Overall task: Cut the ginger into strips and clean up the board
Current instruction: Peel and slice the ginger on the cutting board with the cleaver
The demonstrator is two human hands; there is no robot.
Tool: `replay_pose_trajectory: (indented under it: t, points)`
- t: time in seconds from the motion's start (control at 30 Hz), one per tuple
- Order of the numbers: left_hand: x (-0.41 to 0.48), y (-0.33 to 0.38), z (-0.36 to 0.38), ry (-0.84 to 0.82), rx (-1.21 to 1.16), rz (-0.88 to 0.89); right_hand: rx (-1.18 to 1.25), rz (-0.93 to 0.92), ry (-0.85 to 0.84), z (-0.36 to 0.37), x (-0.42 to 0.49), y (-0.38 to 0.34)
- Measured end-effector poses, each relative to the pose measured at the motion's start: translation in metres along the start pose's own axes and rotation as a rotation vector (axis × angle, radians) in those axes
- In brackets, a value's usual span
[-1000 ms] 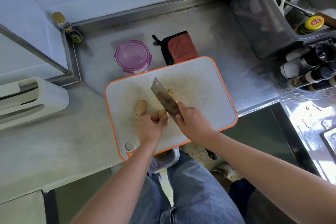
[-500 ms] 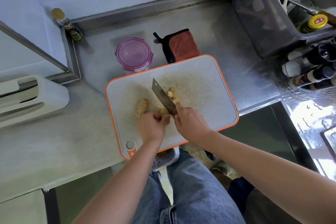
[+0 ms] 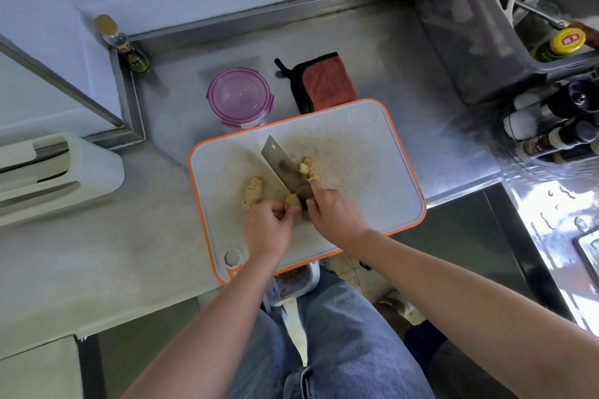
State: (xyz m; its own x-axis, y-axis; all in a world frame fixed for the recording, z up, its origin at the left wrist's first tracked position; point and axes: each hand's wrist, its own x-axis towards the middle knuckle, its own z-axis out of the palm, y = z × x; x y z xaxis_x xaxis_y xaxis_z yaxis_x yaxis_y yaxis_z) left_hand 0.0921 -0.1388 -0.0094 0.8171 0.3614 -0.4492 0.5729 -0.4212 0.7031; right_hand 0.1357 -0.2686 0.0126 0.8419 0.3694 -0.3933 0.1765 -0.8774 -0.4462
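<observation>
A white cutting board (image 3: 372, 178) with an orange rim lies on the steel counter. My left hand (image 3: 267, 227) grips a knob of ginger (image 3: 292, 202) near the board's middle. My right hand (image 3: 335, 214) holds a cleaver (image 3: 282, 168) by its hidden handle, index finger along the blade, the blade standing right beside the held ginger. A longer ginger piece (image 3: 253, 192) lies to the left of the blade. Small cut ginger bits (image 3: 309, 169) lie against the blade's right side.
A purple-lidded container (image 3: 239, 99) and a red cloth (image 3: 325, 81) sit just behind the board. A white knife holder (image 3: 58, 172) is at the left, bottles (image 3: 551, 126) and a dish rack at the right. A white bin (image 3: 295, 282) stands below the counter edge.
The cleaver has come down beside the ginger in my left hand, and cut bits now show to the right of the blade. Both hands stayed in nearly the same place.
</observation>
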Motion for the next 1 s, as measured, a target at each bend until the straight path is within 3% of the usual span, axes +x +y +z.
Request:
replay_pose_trajectory:
  t: [0.13,0.33,0.43,0.6,0.8,1.0]
  points:
    - [0.005,-0.011,-0.004,-0.08,-0.095,-0.043,0.091,0.047,0.077,-0.007,0.003,0.009]
    - [0.001,-0.01,-0.007,-0.186,-0.549,-0.169,0.308,0.017,0.064,-0.023,-0.004,0.008]
    - [0.001,-0.009,-0.005,-0.193,-0.561,-0.191,0.285,-0.012,0.013,-0.021,-0.006,0.005]
    - [0.0,-0.013,-0.005,-0.224,-0.548,-0.128,0.322,0.097,0.036,-0.03,-0.006,0.008]
    - [-0.002,-0.007,0.001,-0.201,-0.684,-0.154,0.349,0.044,0.046,-0.028,-0.008,0.002]
    - [0.001,-0.008,0.001,-0.153,-0.523,-0.15,0.294,-0.006,0.08,-0.018,-0.005,0.007]
